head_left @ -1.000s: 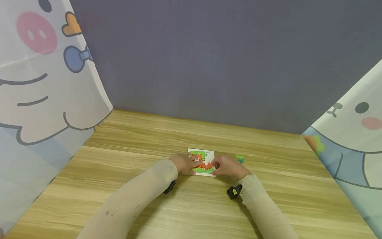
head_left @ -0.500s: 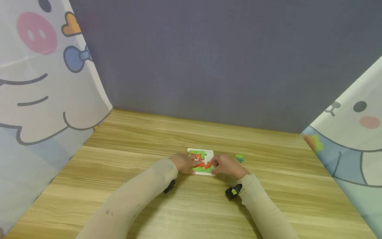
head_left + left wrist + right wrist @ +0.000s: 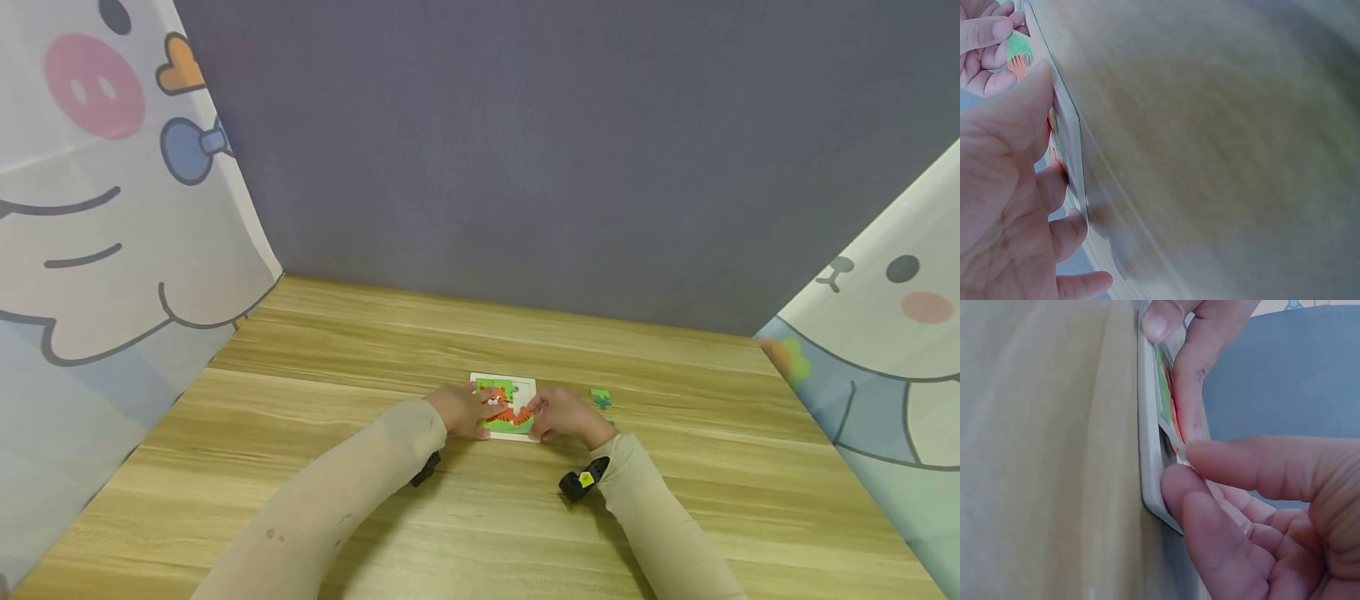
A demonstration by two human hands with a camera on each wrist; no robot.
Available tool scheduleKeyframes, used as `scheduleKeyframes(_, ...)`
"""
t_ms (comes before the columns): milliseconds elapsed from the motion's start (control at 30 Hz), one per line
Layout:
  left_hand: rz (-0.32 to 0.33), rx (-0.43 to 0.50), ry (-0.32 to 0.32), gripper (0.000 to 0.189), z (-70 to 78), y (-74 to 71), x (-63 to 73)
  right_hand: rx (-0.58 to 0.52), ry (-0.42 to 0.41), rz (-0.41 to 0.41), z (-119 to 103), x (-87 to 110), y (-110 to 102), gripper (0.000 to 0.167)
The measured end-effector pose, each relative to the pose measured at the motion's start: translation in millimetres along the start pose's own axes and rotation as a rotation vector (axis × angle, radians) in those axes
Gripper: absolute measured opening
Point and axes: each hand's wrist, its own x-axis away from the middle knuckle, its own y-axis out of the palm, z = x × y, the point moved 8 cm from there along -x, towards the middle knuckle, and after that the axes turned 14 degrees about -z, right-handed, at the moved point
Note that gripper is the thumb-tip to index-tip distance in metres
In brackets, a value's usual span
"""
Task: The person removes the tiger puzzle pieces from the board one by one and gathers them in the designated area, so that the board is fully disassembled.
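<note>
A small jigsaw puzzle in a white tray (image 3: 504, 375) lies on the table, showing an orange tiger on green. My left hand (image 3: 459, 408) rests on its left side with fingers spread over the pieces; in the right wrist view its thumb (image 3: 1157, 326) presses by the tray's edge. At the lower right of the puzzle my right hand (image 3: 567, 414) pinches a green and orange puzzle piece (image 3: 1019, 49) between thumb and fingers. That piece stands tilted, one edge lifted above the tray in the right wrist view. The tray's upper right part shows bare white.
A loose green puzzle piece (image 3: 601, 398) lies on the wooden table (image 3: 360, 333) to the right of the tray. A bit of another green piece (image 3: 611, 423) peeks out beside my right hand. A grey partition (image 3: 480, 167) stands behind, with cartoon-print cloths at both sides.
My right hand and wrist have turned and shifted slightly left at the puzzle's lower right corner, uncovering a bit of green beside the hand. The left hand stays in place.
</note>
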Motion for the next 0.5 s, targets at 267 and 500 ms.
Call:
scheduleKeyframes(267,0.014,-0.043,-0.002,0.063,1.8,-1.8,-1.5,-0.183,0.018,0.015,8.2,-5.7,2.4,0.015)
scheduleKeyframes(500,0.006,-0.06,-0.013,0.064,0.4,-1.6,-2.1,-0.254,0.027,0.019,11.0,-7.5,4.3,0.035)
